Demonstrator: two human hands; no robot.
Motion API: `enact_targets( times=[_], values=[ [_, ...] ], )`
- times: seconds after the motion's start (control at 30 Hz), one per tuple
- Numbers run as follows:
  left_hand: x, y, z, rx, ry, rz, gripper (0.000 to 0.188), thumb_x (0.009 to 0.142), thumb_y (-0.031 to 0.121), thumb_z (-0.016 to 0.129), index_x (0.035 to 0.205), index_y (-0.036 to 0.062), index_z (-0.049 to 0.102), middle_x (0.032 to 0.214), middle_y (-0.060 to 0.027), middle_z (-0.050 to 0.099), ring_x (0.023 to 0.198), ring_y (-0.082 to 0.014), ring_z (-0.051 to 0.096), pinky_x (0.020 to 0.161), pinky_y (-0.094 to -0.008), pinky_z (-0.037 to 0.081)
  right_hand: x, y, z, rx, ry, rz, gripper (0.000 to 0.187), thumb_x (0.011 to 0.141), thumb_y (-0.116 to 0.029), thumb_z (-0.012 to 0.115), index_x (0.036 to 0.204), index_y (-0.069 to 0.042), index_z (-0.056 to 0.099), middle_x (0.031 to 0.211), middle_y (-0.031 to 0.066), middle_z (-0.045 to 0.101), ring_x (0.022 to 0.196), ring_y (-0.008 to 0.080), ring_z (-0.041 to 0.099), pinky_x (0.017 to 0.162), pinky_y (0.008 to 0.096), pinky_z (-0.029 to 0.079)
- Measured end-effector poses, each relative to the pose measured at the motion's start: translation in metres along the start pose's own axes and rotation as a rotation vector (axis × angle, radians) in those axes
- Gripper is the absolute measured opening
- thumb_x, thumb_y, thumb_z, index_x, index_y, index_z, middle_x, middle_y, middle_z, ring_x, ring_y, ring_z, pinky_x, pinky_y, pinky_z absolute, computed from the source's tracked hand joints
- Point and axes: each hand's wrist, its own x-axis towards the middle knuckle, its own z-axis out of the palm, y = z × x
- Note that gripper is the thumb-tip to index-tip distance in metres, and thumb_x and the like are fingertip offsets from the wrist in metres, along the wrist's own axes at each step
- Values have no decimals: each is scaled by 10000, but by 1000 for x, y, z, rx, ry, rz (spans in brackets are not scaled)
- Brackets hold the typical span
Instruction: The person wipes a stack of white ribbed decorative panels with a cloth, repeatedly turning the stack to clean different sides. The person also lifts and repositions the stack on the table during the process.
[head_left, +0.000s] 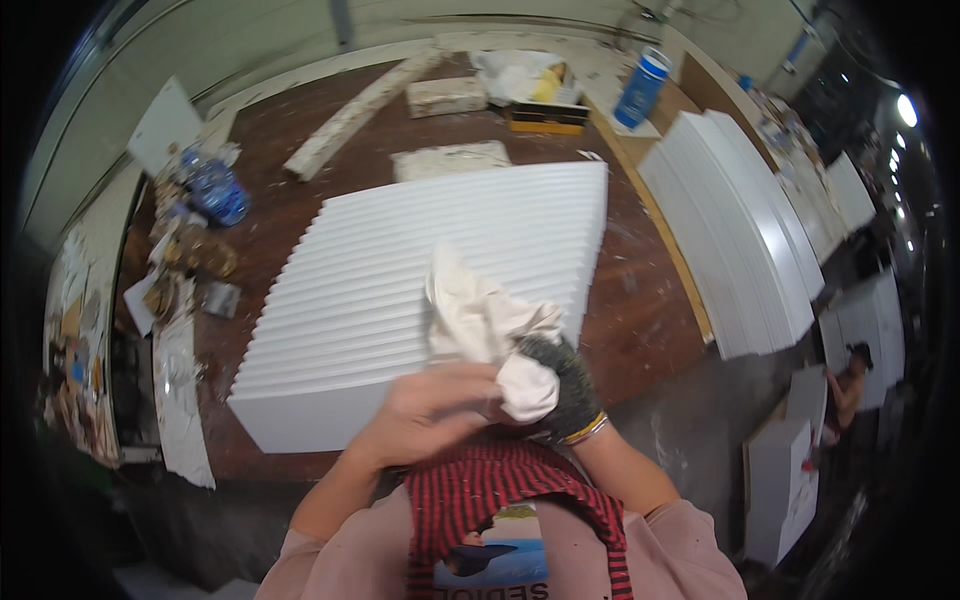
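Note:
A crumpled white cloth (470, 315) is bunched up in front of my body, above the near part of a stack of white ridged panels (370, 270). My right hand (568, 385), in a dark grey knitted glove with a yellow cuff edge, is closed around the cloth, and a wad of it bulges out toward me. From the left, my bare left hand (425, 412) reaches to that wad with fingers and thumb pinched at its edge. Motion slightly blurs these fingers, and their tips are partly hidden.
The stack lies on a brown worktable (640, 320). Behind it are a long plaster-coated bar (360, 115), a block (446, 97) and a box (548, 115). A blue bottle (642, 88) and upright white panels (735, 230) stand right; plastic bottles (214, 188) lie left. Another person (848, 390) is far right.

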Motion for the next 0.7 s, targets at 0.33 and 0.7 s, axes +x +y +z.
enact_targets(
  times=[0.33, 0.7],
  values=[
    [-9, -100, 64, 1065, -55, -148, 772, 719, 511, 808, 1369, 155, 592, 1537, -144, 436, 1402, -332, 413, 1148, -630, 246, -35, 58, -27, -324, 390, 148, 644, 848, -156, 674, 1433, 7, 458, 1358, 253, 535, 1299, 390, 523, 983, 468, 508],
    [-16, -118, 70, 1102, 4, -155, 747, 715, 506, 806, 1356, 175, 609, 1534, -123, 450, 1412, -324, 406, 1174, -608, 235, -29, 64, -48, -162, 482, 153, 291, 903, -145, 705, 1159, -26, 634, 1116, 144, 644, 1001, 296, 643, 910, 413, 517]
  ],
)
